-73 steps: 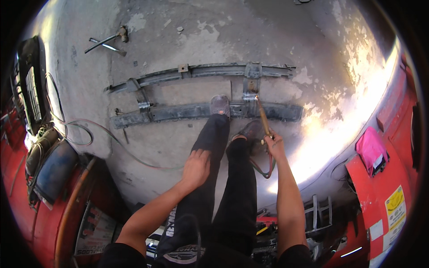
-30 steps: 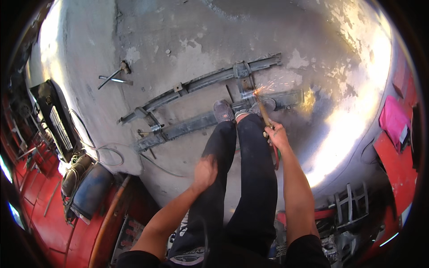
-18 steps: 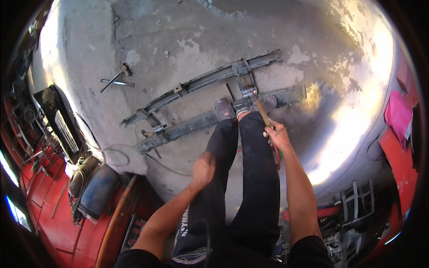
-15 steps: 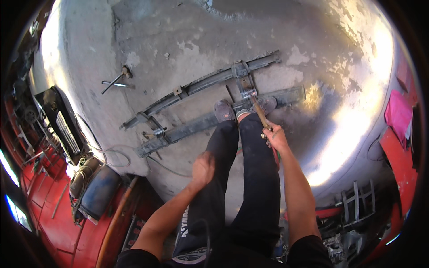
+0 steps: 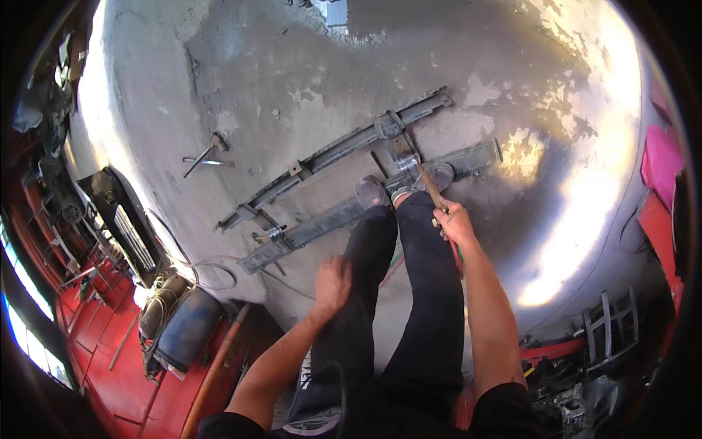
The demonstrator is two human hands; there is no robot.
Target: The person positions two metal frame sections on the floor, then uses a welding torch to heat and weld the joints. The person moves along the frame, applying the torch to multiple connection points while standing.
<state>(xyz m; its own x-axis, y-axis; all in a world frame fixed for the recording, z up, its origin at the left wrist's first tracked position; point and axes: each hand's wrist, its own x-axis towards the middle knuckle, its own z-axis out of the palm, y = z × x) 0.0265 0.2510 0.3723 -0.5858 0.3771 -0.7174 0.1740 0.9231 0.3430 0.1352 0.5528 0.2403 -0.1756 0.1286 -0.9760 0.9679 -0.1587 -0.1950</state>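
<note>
**Torch in my right hand, over the leaf springs**

My right hand [image 5: 457, 222] is closed around the handle of a long, thin torch [image 5: 430, 187], and I hold it out in front of my right knee. The torch slants up and away from my fist, and its far end sits at the metal clamp [image 5: 401, 151] that joins the two leaf springs. I cannot tell whether the tip touches the clamp or stands just off it.

My left hand [image 5: 333, 282] holds nothing. It rests on my left thigh and shows blurred, so I cannot tell how the fingers lie.

The two leaf springs lie side by side on the concrete floor [image 5: 292, 66], slanting from lower left to upper right. The near leaf spring [image 5: 322, 219] passes right under my shoes, and my left shoe [image 5: 371, 192] and right shoe [image 5: 437, 175] are planted on or against it. The far leaf spring [image 5: 344, 150] lies just beyond, linked to the near one by the clamp.

Well apart to the left, a hammer [image 5: 207, 150] lies on the floor. A dark tank [image 5: 186, 325] with hoses stands at the lower left, by the red floor.
</note>
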